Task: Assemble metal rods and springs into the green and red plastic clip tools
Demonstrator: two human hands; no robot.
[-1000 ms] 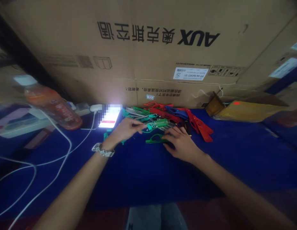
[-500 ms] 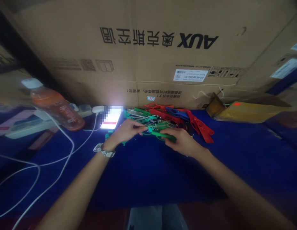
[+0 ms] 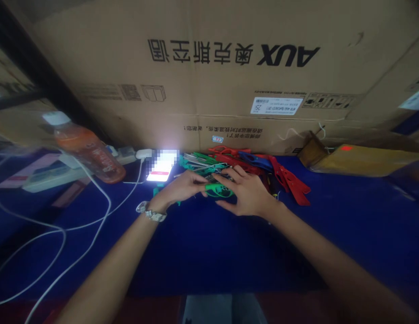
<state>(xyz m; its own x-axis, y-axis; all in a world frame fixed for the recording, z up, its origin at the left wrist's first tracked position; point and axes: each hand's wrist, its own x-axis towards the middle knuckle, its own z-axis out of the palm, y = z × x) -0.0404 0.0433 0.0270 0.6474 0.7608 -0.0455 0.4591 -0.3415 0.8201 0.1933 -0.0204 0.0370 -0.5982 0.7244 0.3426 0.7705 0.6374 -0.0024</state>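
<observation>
Beside the heap, my left hand [image 3: 185, 186] has its thumb and fingers closed on the left end of a green plastic piece with a looped part [image 3: 219, 190]. What kind of piece it is cannot be made out. My right hand [image 3: 248, 192] is over the right side of that piece, fingers spread and thumb apart. It hides part of the piece, and whether it touches it is unclear. Just behind both hands lies a tangled pile of green plastic parts [image 3: 198, 163] with thin metal rods. Red plastic pieces [image 3: 290, 182] and a blue one [image 3: 255, 159] lie to the right.
A large cardboard box [image 3: 202, 103] stands behind the blue table surface [image 3: 209, 252]. To the left are a lit phone [image 3: 158, 173], a drink bottle [image 3: 91, 150], a power strip [image 3: 47, 175] and looping white cables [image 3: 97, 234]. A yellow packet [image 3: 358, 159] lies at the right.
My right hand has let go of the green piece and its fingers have spread out. My left hand still holds the piece. The whole view has shifted slightly.
</observation>
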